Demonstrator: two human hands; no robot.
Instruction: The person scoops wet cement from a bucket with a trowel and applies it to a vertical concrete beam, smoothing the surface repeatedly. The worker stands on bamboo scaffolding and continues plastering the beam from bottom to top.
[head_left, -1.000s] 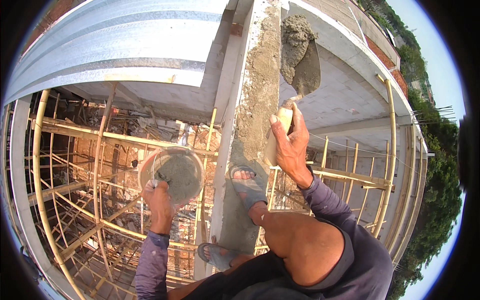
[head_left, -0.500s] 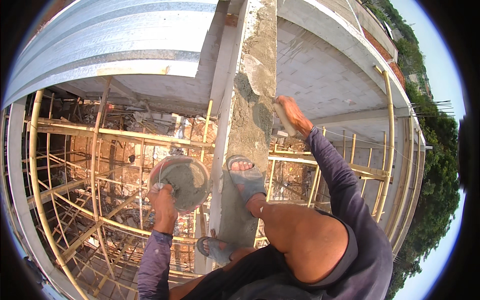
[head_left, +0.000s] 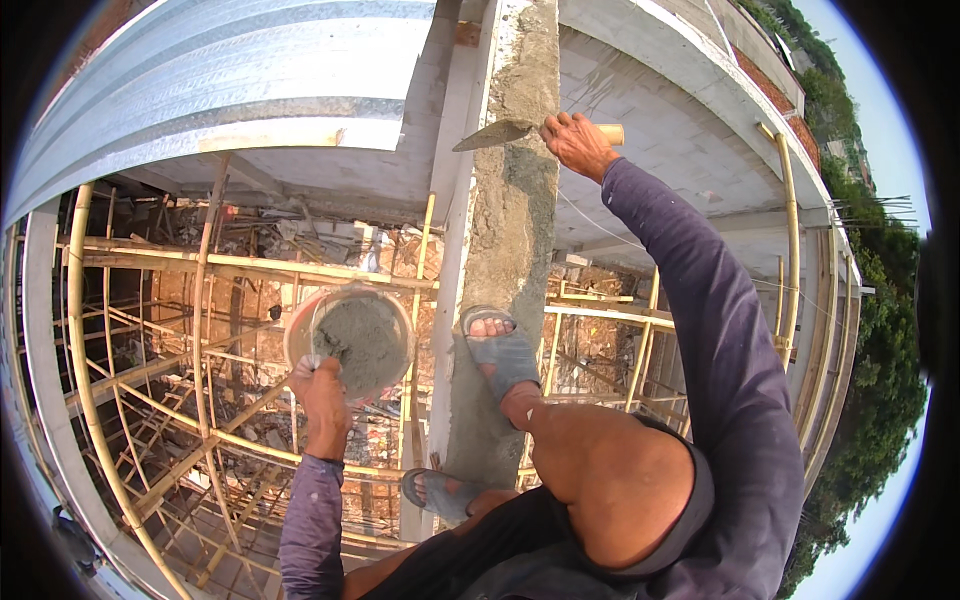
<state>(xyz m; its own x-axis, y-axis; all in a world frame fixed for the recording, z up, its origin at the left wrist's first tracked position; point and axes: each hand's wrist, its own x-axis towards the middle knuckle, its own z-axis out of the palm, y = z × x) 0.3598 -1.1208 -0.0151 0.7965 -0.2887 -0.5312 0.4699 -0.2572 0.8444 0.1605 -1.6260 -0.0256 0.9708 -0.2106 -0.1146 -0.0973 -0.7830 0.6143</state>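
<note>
while bamboo scaffolding [head_left: 76, 290] fills the left of the frame, a narrow wall top [head_left: 515, 230] coated in mortar runs up the centre. the bucket [head_left: 301, 338], left of centre, hangs beside it, presumably because the ledge has little room; the left hand [head_left: 320, 385] has fingers closed on its wire handle [head_left: 313, 330]. at upper centre, the trowel [head_left: 497, 135] spans the ledge, its wooden grip pointing right, likely for reach across; the right hand [head_left: 580, 143] has fingers wrapped round it. no brand, label or writing is readable.
</note>
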